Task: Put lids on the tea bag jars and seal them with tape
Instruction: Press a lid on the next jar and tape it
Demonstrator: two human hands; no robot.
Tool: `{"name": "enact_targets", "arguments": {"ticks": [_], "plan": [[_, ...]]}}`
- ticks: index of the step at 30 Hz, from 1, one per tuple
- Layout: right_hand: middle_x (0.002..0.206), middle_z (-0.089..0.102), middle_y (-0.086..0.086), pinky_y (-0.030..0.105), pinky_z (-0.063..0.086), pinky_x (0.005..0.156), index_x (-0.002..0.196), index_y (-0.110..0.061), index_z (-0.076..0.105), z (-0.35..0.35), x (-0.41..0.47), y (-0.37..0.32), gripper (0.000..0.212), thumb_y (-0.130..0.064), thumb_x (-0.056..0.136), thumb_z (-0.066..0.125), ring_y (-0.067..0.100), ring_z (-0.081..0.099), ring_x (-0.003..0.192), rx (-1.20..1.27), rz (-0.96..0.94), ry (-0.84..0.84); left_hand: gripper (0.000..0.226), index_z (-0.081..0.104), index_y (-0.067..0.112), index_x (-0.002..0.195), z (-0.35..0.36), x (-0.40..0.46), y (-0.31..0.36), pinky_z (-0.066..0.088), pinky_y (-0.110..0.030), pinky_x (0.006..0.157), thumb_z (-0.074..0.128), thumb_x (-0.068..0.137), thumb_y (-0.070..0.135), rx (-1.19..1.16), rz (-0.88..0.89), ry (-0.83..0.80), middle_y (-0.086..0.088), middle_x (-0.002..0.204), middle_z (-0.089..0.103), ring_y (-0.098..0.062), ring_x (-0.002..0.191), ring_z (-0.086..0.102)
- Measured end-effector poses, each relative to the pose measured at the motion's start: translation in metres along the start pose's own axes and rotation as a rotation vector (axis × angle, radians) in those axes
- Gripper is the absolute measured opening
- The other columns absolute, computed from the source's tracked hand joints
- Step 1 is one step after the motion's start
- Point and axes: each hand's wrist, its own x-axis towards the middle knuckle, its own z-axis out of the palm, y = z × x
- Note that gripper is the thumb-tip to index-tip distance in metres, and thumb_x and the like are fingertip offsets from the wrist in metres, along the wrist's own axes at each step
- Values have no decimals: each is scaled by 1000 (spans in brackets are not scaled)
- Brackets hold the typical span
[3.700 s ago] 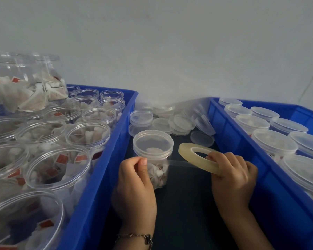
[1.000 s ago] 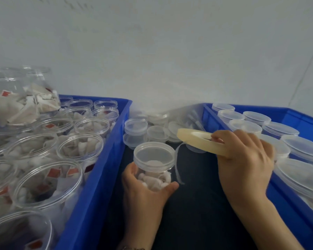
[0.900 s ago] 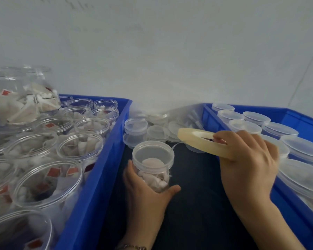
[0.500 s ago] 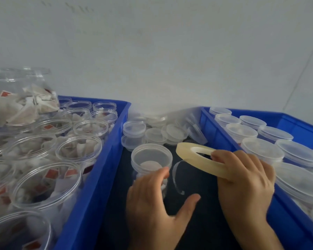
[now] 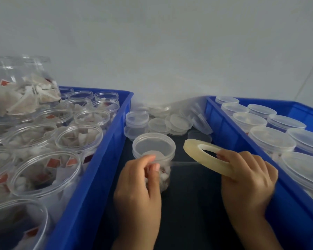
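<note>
A clear lidded jar of tea bags (image 5: 153, 150) stands on the dark surface between two blue crates. My left hand (image 5: 140, 192) is on its near side, thumb and fingertips pressing the tape end against the jar just under the lid. My right hand (image 5: 246, 179) grips a thin roll of clear tape (image 5: 204, 156) to the jar's right. A strip of tape (image 5: 184, 162) runs taut from the roll to the jar.
The left blue crate (image 5: 98, 168) holds several open jars of tea bags. The right blue crate (image 5: 246, 159) holds several lidded jars. Loose clear lids (image 5: 159, 123) lie piled at the back against the white wall.
My left hand came off its spread position and now pinches the tape end onto the jar. The loose dangling strip is pulled straight between roll and jar. The roll dropped slightly lower.
</note>
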Motion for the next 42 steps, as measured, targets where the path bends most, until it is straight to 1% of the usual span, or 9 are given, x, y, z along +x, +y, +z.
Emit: {"name": "enact_targets", "arguments": {"ticks": [3, 6, 11, 17, 23, 31, 35, 39, 42], "plan": [[67, 63, 7, 42, 38, 74, 80, -7, 72, 4, -1, 3, 8, -7, 81, 64, 29, 59, 64, 8, -33, -15, 20, 60, 18, 104, -2, -4, 1, 44, -6, 72, 54, 88, 28, -70, -133, 57, 5, 91, 63, -4, 78, 58], [67, 62, 6, 39, 35, 74, 81, -8, 72, 6, -3, 3, 16, -13, 86, 58, 27, 58, 65, -9, -46, -20, 17, 51, 23, 105, -2, -7, 1, 42, -5, 72, 57, 89, 19, -140, -170, 117, 3, 88, 62, -3, 76, 57], [69, 62, 6, 40, 35, 74, 83, -9, 71, 7, -5, 6, 13, -11, 86, 58, 28, 57, 66, -21, -35, -34, 17, 62, 11, 104, 2, -7, -3, 43, -16, 65, 54, 91, 17, -113, -228, 108, 2, 87, 64, -19, 75, 60], [67, 60, 7, 41, 36, 73, 82, -8, 71, 12, -6, 6, 10, -4, 83, 62, 29, 56, 65, -18, -30, -53, 18, 67, 7, 93, 0, -9, -6, 38, -3, 71, 57, 89, 22, -26, -217, 138, 0, 83, 63, -11, 74, 54], [66, 59, 7, 41, 36, 73, 82, -7, 71, 17, -7, 2, 9, -2, 82, 64, 29, 55, 64, -17, -28, -73, 11, 62, 5, 87, 1, -7, -6, 37, -5, 69, 59, 88, 16, -22, -249, 151, 1, 90, 51, -15, 72, 50], [66, 59, 9, 43, 37, 73, 82, -6, 71, 19, -9, 4, 12, 5, 78, 70, 32, 56, 65, -23, -4, -90, 10, 64, 8, 88, 0, -6, -7, 39, -12, 67, 60, 87, 16, -51, -272, 130, 2, 82, 58, -18, 72, 57], [67, 60, 9, 44, 38, 74, 83, -6, 71, 19, -9, 4, 10, 3, 79, 69, 32, 56, 66, -18, -9, -88, 8, 58, 18, 89, 1, -5, -9, 41, -17, 64, 65, 87, 13, -79, -278, 153, 3, 83, 60, -21, 73, 58], [66, 60, 9, 41, 35, 74, 82, -6, 71, 19, -9, 3, 11, 4, 78, 68, 32, 56, 65, -12, -1, -84, 18, 50, 27, 89, 2, -3, -10, 41, -10, 66, 66, 85, 19, -91, -308, 141, 7, 85, 59, -13, 73, 57], [67, 60, 9, 41, 36, 74, 82, -6, 71, 19, -9, 3, 14, 6, 76, 70, 32, 56, 65, -9, 7, -92, 15, 52, 24, 85, 2, -4, -13, 42, -13, 64, 66, 82, 29, -76, -319, 158, 8, 83, 56, -5, 70, 53]]}}
